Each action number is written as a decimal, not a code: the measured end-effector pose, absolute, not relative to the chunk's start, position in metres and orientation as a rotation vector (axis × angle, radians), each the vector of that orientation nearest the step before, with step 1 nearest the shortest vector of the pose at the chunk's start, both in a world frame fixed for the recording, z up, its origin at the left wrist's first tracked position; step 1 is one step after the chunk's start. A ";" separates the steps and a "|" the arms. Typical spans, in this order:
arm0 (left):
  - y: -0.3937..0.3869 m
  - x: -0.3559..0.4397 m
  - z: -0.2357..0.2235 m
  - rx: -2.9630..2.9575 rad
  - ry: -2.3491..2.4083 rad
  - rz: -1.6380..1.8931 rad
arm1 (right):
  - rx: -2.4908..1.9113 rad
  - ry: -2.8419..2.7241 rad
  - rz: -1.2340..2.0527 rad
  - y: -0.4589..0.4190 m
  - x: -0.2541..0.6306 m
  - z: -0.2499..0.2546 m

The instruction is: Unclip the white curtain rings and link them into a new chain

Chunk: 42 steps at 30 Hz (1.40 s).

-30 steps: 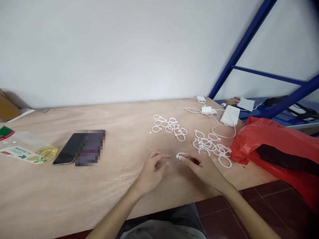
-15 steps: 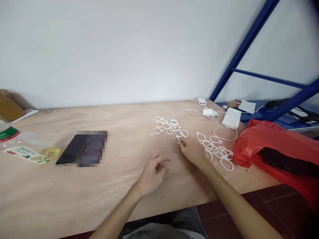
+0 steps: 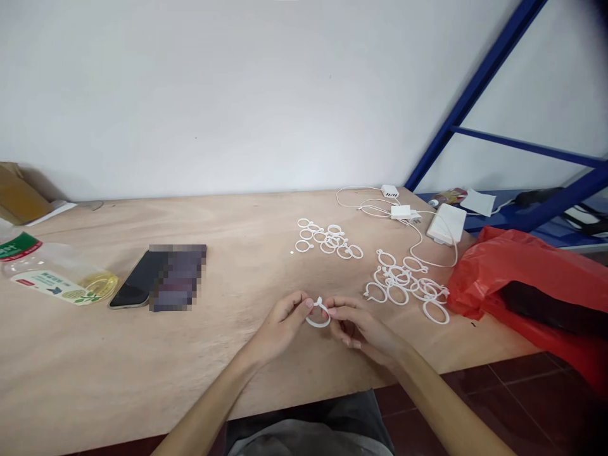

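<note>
Head view: both hands now meet over the near part of the worktop [image 3: 228, 253], working on one white ring [image 3: 317, 325]. Half a second ago the right hand [image 3: 368, 329] was reaching into the far group of rings [image 3: 334, 242], and the left hand [image 3: 285, 318] waited with nothing in its fingers. Since then the right hand has drawn back toward the body, and the left has come in to share the hold.

Left thumb and fingers pinch the ring on one side; right thumb and fingertips take the other. Small tab at the top of the ring sits between the two hands. Whether the ring's ends are joined there, cannot tell.

Near group of rings [image 3: 399, 275] lies to the right, by the red bag [image 3: 508, 253]. At its left edge, a ring with a visible gap [image 3: 377, 301] shows now; the right arm had covered that spot.

My reading: reaching is over for this piece, and the work has passed to two-handed fingering of the tab. Phone [image 3: 135, 278] and bottle [image 3: 47, 272] lie off to the left, untouched.
</note>
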<state>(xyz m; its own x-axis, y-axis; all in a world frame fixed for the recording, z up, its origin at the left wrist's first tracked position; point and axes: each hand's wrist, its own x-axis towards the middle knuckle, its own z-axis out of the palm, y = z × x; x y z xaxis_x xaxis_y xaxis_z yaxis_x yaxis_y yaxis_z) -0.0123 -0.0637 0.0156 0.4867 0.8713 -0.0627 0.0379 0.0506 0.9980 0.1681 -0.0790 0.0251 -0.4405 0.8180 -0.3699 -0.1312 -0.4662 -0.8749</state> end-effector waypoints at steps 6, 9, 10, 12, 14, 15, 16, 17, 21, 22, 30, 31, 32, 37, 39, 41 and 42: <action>-0.067 -0.014 0.024 1.050 0.697 0.682 | -0.968 -1.174 2.003 -0.084 0.165 0.034; -0.070 -0.010 0.031 0.962 0.607 0.636 | -0.872 -1.098 2.098 -0.087 0.163 0.035; -0.072 -0.007 0.032 0.909 0.582 0.652 | -0.824 -1.047 2.119 -0.088 0.162 0.033; -0.075 0.000 0.034 0.752 0.552 0.725 | -0.725 -0.933 2.102 -0.088 0.160 0.030; -0.077 0.009 0.033 0.591 0.533 0.823 | -0.645 -0.822 2.037 -0.088 0.158 0.028; -0.078 0.013 0.033 0.526 0.517 0.872 | -0.613 -0.772 2.014 -0.089 0.157 0.027; -0.078 0.017 0.033 0.477 0.493 0.915 | -0.585 -0.729 2.003 -0.089 0.156 0.027; -0.078 0.020 0.033 0.440 0.467 0.949 | -0.562 -0.696 1.997 -0.089 0.156 0.028; -0.076 0.025 0.032 0.460 0.460 0.934 | -0.652 -0.753 1.913 -0.091 0.160 0.031; -0.075 0.026 0.030 0.522 0.487 0.908 | -0.735 -0.809 1.865 -0.092 0.164 0.031; -0.066 0.024 0.017 1.528 1.034 0.855 | -1.496 -1.514 1.160 -0.086 0.218 0.033; -0.066 0.023 0.016 1.568 1.062 0.838 | -1.565 -1.622 1.046 -0.085 0.224 0.033; -0.066 0.023 0.015 1.590 1.072 0.819 | -1.646 -1.723 0.920 -0.084 0.230 0.032; -0.068 0.021 0.011 1.590 1.084 0.781 | -2.040 -1.859 0.423 -0.069 0.244 0.028; -0.068 0.021 0.010 1.581 1.090 0.789 | -2.101 -1.804 0.298 -0.053 0.242 0.025; -0.067 0.021 0.010 1.570 1.093 0.797 | -2.123 -1.797 0.100 -0.033 0.239 0.020; -0.067 0.021 0.010 1.563 1.094 0.800 | -2.122 -1.836 0.005 -0.022 0.236 0.016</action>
